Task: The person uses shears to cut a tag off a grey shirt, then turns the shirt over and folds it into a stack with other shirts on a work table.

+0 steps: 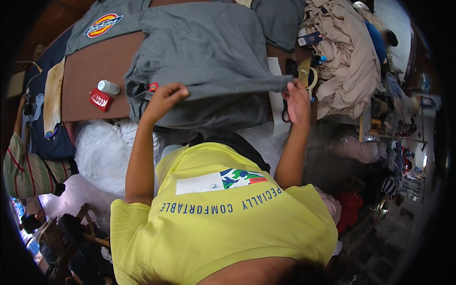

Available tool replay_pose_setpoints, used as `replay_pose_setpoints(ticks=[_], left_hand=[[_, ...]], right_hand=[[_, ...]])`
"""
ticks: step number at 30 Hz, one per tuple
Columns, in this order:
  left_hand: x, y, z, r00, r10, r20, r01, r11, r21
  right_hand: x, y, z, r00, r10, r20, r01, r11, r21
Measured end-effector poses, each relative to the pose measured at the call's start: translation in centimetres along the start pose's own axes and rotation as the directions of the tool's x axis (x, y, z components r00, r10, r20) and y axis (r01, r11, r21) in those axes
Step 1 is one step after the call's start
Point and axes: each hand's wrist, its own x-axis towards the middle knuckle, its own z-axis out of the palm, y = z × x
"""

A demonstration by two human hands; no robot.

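A grey sweatshirt-like garment point(202, 42) lies spread over the brown tabletop, its near edge lifted toward me. My left hand point(167, 99) is closed on that edge, thumb and fingers pinched together beside a small red label point(153, 87). At the edge's right end, my right hand point(298, 102) pinches the cloth between thumb and fingers. The band of cloth is drawn out between both hands. A grey piece with a round red and yellow emblem point(103, 24) lies at the far left. Black-handled scissors point(285, 113) rest on a white paper strip point(276, 97) near my right hand.
Left on the brown table point(78, 90) are a white cylinder point(108, 87) and a red packet point(100, 100). A tape roll point(312, 81) and heaped beige cloth point(344, 57) are at right. White plastic bags point(99, 154) sit below the table edge. A striped-shirted person point(28, 166) is at left.
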Motion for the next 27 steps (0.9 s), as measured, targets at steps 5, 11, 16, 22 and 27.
replay_pose_setpoints(ticks=[5,11,16,22,27], left_hand=[[-0.6,-3.7,0.9,0.944,-0.300,0.136,0.303,0.953,0.000],[3.7,-4.6,0.0,0.854,-0.452,0.258,0.463,0.434,-0.773],[6.3,-5.2,-0.8,0.803,-0.575,0.155,0.488,0.487,-0.724],[2.6,-1.7,-0.2,0.827,0.485,-0.283,-0.123,0.648,0.752],[-3.9,3.0,1.8,0.536,0.734,-0.418,-0.421,0.661,0.622]], right_hand=[[-0.7,1.6,-5.0,0.923,0.329,0.198,-0.005,0.527,-0.850],[0.0,2.0,3.0,0.751,0.453,0.481,0.053,0.685,-0.727],[-0.6,6.5,12.2,0.526,0.486,0.698,0.314,0.652,-0.690],[2.0,14.4,16.7,0.598,0.160,0.785,0.513,0.676,-0.529],[13.1,17.8,14.0,0.825,-0.192,0.532,0.556,0.106,-0.824]])
